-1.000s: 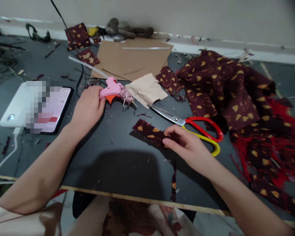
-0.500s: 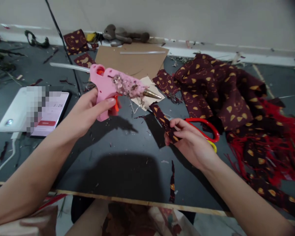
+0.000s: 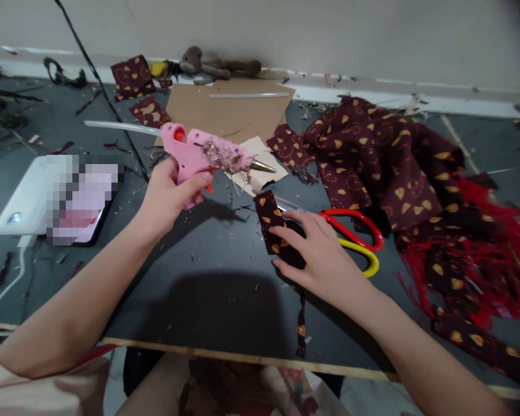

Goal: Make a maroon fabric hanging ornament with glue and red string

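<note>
My left hand (image 3: 167, 193) is wrapped round the grip of a pink hot glue gun (image 3: 225, 151), its metal nozzle pointing right. A clear glue stick (image 3: 121, 127) sticks out of the back. My right hand (image 3: 316, 248) rests with fingers spread on a small dark maroon fabric piece (image 3: 269, 222) with gold print, lying on the dark table. Under and behind that hand lie scissors (image 3: 375, 238) with a red and a yellow handle loop; part of them is hidden.
Crumpled maroon cloth (image 3: 372, 156) and red fringe (image 3: 481, 248) fill the right side. Cardboard (image 3: 234, 118) with a loose glue stick (image 3: 249, 95) lies behind the gun. A power bank (image 3: 26, 196) and phone (image 3: 86, 202) lie left; a black cord (image 3: 91, 69) crosses behind.
My right hand has gone from pinching the fabric strip to pressing it flat on the table with spread fingers. The glue gun has shifted slightly, its nozzle a little left.
</note>
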Action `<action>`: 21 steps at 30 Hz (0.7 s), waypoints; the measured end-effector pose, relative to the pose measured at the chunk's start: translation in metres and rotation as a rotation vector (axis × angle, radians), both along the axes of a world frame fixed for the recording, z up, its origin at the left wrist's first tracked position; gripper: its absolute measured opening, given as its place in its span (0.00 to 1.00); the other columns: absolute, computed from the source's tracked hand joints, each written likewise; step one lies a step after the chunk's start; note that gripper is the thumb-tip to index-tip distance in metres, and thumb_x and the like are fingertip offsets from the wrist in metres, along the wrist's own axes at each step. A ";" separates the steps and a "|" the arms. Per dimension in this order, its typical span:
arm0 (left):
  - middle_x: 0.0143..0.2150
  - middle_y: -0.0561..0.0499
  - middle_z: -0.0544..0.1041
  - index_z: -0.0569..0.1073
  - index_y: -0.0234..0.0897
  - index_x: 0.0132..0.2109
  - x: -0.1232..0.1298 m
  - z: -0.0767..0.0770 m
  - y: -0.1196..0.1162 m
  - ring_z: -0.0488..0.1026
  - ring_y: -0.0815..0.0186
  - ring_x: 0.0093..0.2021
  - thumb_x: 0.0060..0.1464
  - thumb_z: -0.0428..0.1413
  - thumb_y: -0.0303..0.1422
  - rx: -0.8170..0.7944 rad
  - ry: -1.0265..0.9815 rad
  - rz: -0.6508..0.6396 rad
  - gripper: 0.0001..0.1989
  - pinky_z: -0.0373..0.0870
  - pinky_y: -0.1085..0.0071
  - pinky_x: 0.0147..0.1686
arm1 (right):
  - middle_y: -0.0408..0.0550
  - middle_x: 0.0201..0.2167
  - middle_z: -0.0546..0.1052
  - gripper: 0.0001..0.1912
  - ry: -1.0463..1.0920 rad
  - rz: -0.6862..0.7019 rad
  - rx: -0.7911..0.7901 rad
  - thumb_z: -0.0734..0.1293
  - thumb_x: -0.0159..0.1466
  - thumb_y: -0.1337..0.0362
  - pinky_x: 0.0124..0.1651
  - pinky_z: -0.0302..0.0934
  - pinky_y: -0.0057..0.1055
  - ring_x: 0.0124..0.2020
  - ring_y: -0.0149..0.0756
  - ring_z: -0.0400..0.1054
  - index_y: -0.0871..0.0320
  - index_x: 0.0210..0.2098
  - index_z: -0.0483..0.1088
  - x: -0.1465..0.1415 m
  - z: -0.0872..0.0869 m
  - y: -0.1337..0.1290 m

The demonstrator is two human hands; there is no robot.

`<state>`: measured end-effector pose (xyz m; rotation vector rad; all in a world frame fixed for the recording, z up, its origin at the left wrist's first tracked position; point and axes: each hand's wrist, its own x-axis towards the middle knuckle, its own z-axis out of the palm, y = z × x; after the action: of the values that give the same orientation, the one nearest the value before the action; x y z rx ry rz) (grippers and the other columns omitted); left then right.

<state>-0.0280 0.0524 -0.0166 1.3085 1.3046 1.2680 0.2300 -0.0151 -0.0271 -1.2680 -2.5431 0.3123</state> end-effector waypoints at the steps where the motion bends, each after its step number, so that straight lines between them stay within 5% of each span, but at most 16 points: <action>1: 0.15 0.60 0.68 0.64 0.37 0.26 -0.001 -0.001 0.000 0.63 0.76 0.13 0.37 0.67 0.41 0.006 -0.002 0.007 0.20 0.56 0.78 0.10 | 0.58 0.57 0.63 0.23 -0.032 -0.005 0.015 0.65 0.59 0.62 0.55 0.56 0.52 0.57 0.53 0.56 0.56 0.54 0.63 0.004 0.002 0.001; 5: 0.17 0.59 0.70 0.66 0.36 0.27 -0.005 -0.005 0.000 0.64 0.77 0.15 0.39 0.66 0.38 -0.009 0.051 0.014 0.16 0.57 0.79 0.11 | 0.57 0.60 0.61 0.27 -0.157 -0.055 0.032 0.61 0.62 0.65 0.55 0.58 0.51 0.59 0.53 0.56 0.55 0.61 0.55 0.028 -0.001 0.011; 13: 0.18 0.56 0.70 0.68 0.35 0.28 -0.009 -0.011 0.001 0.64 0.74 0.16 0.43 0.63 0.33 0.035 0.181 0.054 0.10 0.58 0.77 0.14 | 0.59 0.49 0.69 0.17 -0.129 -0.223 0.142 0.59 0.64 0.64 0.49 0.61 0.48 0.50 0.52 0.64 0.60 0.52 0.64 0.071 -0.016 0.028; 16: 0.18 0.55 0.69 0.69 0.33 0.26 -0.008 -0.008 -0.002 0.63 0.72 0.18 0.38 0.63 0.34 0.064 0.362 0.084 0.11 0.58 0.75 0.16 | 0.58 0.49 0.71 0.14 -0.034 -0.199 0.200 0.60 0.64 0.65 0.51 0.59 0.48 0.51 0.51 0.63 0.59 0.49 0.65 0.057 -0.008 0.021; 21: 0.12 0.59 0.60 0.63 0.35 0.16 -0.005 -0.005 -0.010 0.56 0.74 0.16 0.32 0.62 0.36 0.158 0.612 0.260 0.15 0.52 0.76 0.16 | 0.55 0.43 0.73 0.09 0.060 0.067 0.060 0.64 0.62 0.63 0.45 0.62 0.39 0.44 0.44 0.66 0.61 0.41 0.68 0.009 -0.007 0.001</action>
<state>-0.0330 0.0428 -0.0217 1.7708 1.8758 1.2036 0.2392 -0.0138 -0.0336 -1.1366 -2.5286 0.2813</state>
